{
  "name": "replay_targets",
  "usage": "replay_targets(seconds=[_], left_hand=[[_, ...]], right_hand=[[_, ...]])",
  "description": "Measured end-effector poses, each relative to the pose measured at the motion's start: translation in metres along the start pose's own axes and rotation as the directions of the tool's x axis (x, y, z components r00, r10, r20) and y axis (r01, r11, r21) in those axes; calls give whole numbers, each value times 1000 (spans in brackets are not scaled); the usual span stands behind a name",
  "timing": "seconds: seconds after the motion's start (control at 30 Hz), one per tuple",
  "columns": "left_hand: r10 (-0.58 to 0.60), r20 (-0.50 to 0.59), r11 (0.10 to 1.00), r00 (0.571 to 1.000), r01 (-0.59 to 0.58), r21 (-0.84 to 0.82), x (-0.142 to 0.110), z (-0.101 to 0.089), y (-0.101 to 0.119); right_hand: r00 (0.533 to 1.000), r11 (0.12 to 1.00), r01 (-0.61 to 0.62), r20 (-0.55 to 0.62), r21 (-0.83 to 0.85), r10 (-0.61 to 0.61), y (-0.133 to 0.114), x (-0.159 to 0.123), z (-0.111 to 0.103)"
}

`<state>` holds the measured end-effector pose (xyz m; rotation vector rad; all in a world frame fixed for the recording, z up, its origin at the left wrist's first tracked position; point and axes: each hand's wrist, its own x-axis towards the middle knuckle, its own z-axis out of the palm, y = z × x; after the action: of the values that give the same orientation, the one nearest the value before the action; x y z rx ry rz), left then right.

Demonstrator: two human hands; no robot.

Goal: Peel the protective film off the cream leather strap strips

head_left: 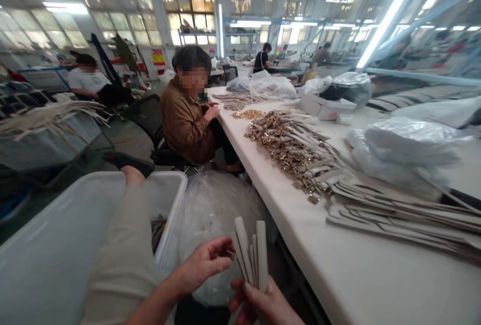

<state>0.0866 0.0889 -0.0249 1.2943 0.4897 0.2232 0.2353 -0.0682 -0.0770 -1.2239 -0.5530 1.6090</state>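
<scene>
Strips (262, 250) in right hand (272, 305), beside near edge of worktop (296, 224), apart from it. Right fingers closed round lower part; upper ends free, fanned slightly, long axis near upright in view. Left hand (199, 267) just beside strips, on their left; left fingers curled, part open, thumb apart, pointing across strips' long axis. Contact there unclear. Right hand nearer, already gripping; left seems to hold nothing.

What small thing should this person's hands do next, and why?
I'd suggest bringing the left hand in to gather the tops of the pale flat strips: the right hand grips them low, their upper ends fan apart, and the left hand is right beside them, fingers loosely bent.
</scene>
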Motion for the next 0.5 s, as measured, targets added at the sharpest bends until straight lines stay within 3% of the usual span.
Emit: replay_targets(seconds=[0.07, 0.13, 0.37, 0.5], left_hand=[[8, 54, 998, 998, -5, -56, -3, 16, 1], [-26, 35, 998, 999, 28, -65, -5, 25, 1], [-70, -151, 995, 986, 59, -74, -4, 35, -13], [-12, -328, 999, 945, 28, 44, -1, 27, -18]], right_hand=[[998, 1000, 0, 59, 13, -1, 1, -6, 3], [996, 1000, 8, 93, 2, -9, -3, -10, 7], [994, 986, 101, 58, -130, -94, -15, -18, 11], [988, 949, 150, 15, -276, -152, -7, -16, 6]])
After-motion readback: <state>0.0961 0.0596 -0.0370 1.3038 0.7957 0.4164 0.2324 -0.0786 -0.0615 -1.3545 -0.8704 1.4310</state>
